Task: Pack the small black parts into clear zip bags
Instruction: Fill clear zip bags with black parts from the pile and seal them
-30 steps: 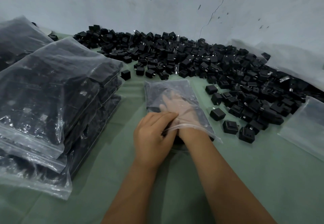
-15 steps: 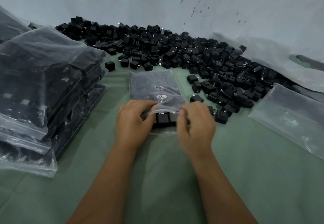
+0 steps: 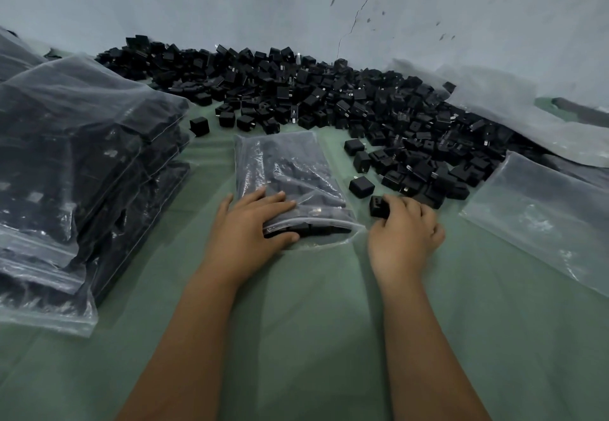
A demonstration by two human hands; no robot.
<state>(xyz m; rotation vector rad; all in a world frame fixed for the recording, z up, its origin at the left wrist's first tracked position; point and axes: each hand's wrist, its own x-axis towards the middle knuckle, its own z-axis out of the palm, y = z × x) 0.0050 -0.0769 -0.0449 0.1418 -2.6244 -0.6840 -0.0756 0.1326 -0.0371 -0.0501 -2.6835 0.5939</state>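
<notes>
Green cloth [image 3: 313, 315] carries everything. The left hand [image 3: 250, 226], fingers straight, presses the part-filled clear zip bag [image 3: 290, 183]; its mouth gapes. The right hand [image 3: 403, 234] has left the bag and now pinches one small black cube part [image 3: 379, 206] beside it, so filling continues. The black heap [image 3: 346, 107] lies toward the far edge.

The stack of filled zip bags [image 3: 82, 173] runs off the left edge. An empty clear bag [image 3: 543, 219] is cropped at the right. Parts inside the filled bags blur together.

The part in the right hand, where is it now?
Head view, right of centre: the right hand grips a black part beside the open bag.
</notes>
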